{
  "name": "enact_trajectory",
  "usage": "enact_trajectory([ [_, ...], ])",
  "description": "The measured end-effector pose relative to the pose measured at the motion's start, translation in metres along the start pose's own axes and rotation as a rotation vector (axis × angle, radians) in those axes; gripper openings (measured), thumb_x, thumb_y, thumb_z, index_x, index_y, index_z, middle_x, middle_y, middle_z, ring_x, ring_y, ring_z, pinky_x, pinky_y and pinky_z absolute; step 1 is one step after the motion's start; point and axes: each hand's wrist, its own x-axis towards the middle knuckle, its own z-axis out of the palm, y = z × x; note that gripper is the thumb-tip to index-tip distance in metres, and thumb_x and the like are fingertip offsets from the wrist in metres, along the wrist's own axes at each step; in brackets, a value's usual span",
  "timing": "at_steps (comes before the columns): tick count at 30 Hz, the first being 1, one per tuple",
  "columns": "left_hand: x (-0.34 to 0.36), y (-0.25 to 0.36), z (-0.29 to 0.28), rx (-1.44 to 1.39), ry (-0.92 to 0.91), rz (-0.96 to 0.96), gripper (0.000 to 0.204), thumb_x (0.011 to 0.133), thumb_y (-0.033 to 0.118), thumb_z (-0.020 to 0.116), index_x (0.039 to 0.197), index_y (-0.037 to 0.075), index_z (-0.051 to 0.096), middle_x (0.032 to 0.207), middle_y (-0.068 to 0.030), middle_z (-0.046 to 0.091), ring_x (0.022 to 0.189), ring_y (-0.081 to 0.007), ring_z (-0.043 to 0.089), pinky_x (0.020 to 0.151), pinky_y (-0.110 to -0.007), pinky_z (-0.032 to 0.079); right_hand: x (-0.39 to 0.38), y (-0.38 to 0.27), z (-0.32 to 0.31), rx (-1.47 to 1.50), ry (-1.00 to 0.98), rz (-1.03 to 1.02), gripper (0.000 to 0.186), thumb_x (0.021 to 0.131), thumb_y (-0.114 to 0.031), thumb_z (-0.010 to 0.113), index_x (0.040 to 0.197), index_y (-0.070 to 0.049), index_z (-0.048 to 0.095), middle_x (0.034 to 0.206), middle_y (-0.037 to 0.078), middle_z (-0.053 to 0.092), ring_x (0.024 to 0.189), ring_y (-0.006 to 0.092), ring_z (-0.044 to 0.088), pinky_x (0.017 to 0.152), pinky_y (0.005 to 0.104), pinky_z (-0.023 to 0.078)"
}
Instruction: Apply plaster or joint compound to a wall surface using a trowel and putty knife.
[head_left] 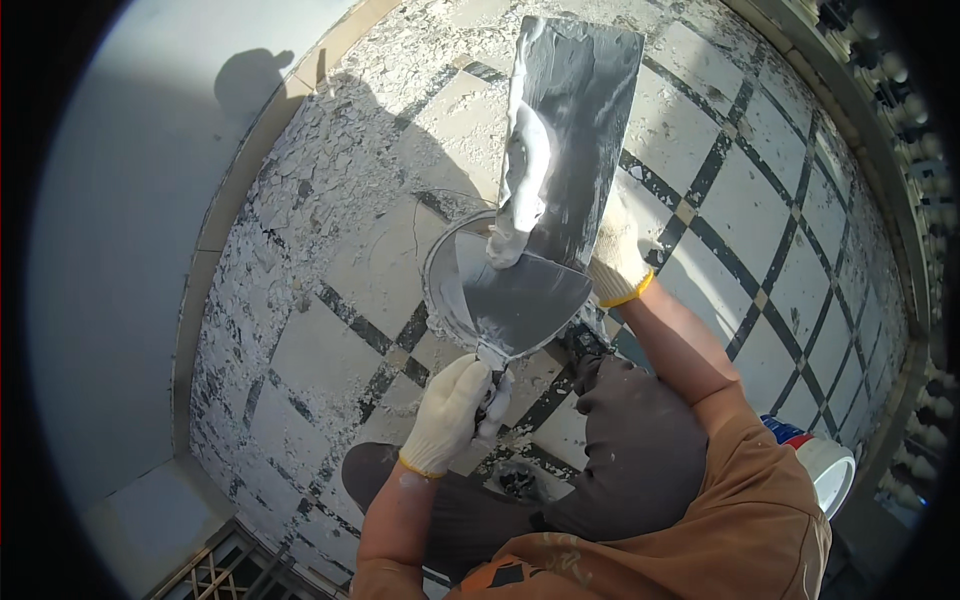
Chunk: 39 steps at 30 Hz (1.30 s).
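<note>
My left hand (452,412), in a white knit glove, is closed around the handle of a wide putty knife (530,302). Its flared grey blade points away from me. Beyond it, a long rectangular steel trowel (580,130) is held by my gloved right hand (618,255), whose fingers are mostly hidden behind the plate. A thick ridge of white putty (530,165) runs along the trowel's left side, down to where the knife blade meets its near end. Below both tools is a round bucket (432,290), largely covered by them.
Flaked white debris (300,190) covers the tiled floor (690,150), thickest along the pale wall (130,200) at left. A white bucket (828,472) stands at my right side. A balustrade (915,170) borders the right. Metal latticework (225,565) shows at lower left.
</note>
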Motion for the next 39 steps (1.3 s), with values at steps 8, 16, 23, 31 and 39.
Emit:
enact_trajectory([
  [8, -0.022, 0.049, -0.010, -0.092, 0.072, 0.084, 0.027, 0.108, 0.026, 0.048, 0.094, 0.006, 0.059, 0.065, -0.0042, 0.054, 0.047, -0.0115, 0.038, 0.042, -0.026, 0.031, -0.020, -0.090, 0.048, -0.480, -0.334, 0.507, 0.010, 0.094, -0.009, 0.068, 0.102, -0.010, 0.076, 0.078, -0.006, 0.063, 0.063, 0.0028, 0.050, 0.055, 0.0186, 0.037],
  [16, -0.049, 0.054, -0.031, -0.085, 0.168, 0.290, 0.024, 0.107, 0.024, 0.050, 0.093, 0.007, 0.059, 0.068, -0.0042, 0.055, 0.049, -0.0118, 0.039, 0.044, -0.026, 0.032, -0.036, -0.079, 0.022, -0.687, -0.375, 0.428, 0.020, 0.096, -0.020, 0.073, 0.111, -0.006, 0.075, 0.084, 0.000, 0.070, 0.067, 0.0070, 0.059, 0.059, 0.0220, 0.045],
  [23, -0.045, 0.054, -0.041, 0.137, 0.344, 0.307, 0.020, 0.106, 0.021, 0.053, 0.094, 0.007, 0.059, 0.071, -0.0032, 0.058, 0.054, -0.0101, 0.045, 0.049, -0.025, 0.038, -0.028, -0.047, 0.008, -0.143, 0.054, 0.421, 0.019, 0.099, -0.020, 0.067, 0.110, -0.005, 0.071, 0.089, 0.004, 0.073, 0.066, 0.0097, 0.061, 0.057, 0.0227, 0.044],
  [31, 0.029, 0.037, -0.074, 0.803, 0.330, -0.281, 0.041, 0.105, 0.043, 0.055, 0.102, 0.004, 0.066, 0.074, -0.0045, 0.062, 0.056, -0.0134, 0.055, 0.053, -0.028, 0.046, -0.041, -0.037, -0.036, -0.027, 0.197, 0.466, 0.023, 0.104, -0.011, 0.057, 0.120, -0.001, 0.071, 0.101, 0.007, 0.075, 0.082, 0.0161, 0.069, 0.074, 0.0296, 0.057],
  [39, 0.149, 0.023, -0.082, 1.509, -0.049, -0.486, 0.050, 0.101, 0.039, 0.048, 0.097, -0.006, 0.070, 0.080, -0.0161, 0.070, 0.055, -0.0284, 0.062, 0.055, -0.039, 0.051, -0.049, -0.039, -0.083, 0.135, 0.071, 0.433, 0.026, 0.103, -0.012, 0.059, 0.124, -0.003, 0.070, 0.108, 0.009, 0.076, 0.090, 0.0162, 0.070, 0.080, 0.0303, 0.057],
])
